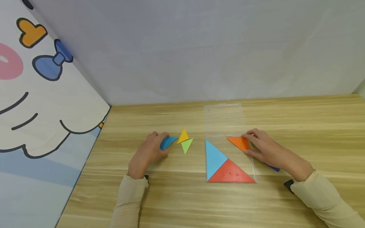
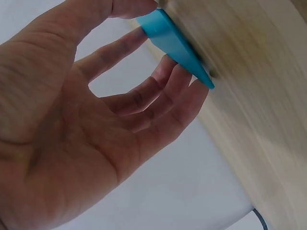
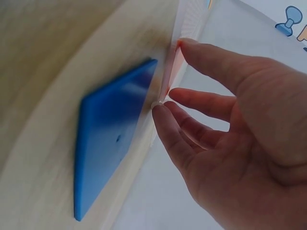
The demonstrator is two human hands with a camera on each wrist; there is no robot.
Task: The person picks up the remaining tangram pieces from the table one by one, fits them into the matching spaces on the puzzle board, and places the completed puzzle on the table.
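My left hand pinches a blue tangram piece between thumb and fingers, close over the wooden table. In the left wrist view, that same flat piece is tilted, with fingertips along its edge. With thumb and fingers spread to its edges, my right hand holds an orange tangram piece at the upper right of a clear plastic tray. A light blue triangle and a red triangle lie inside that tray, edge against edge.
Between left hand and tray lie a yellow triangle and a green triangle. A dark blue piece lies on the table under the right wrist, mostly hidden in the head view. The clear lid extends behind the tray.
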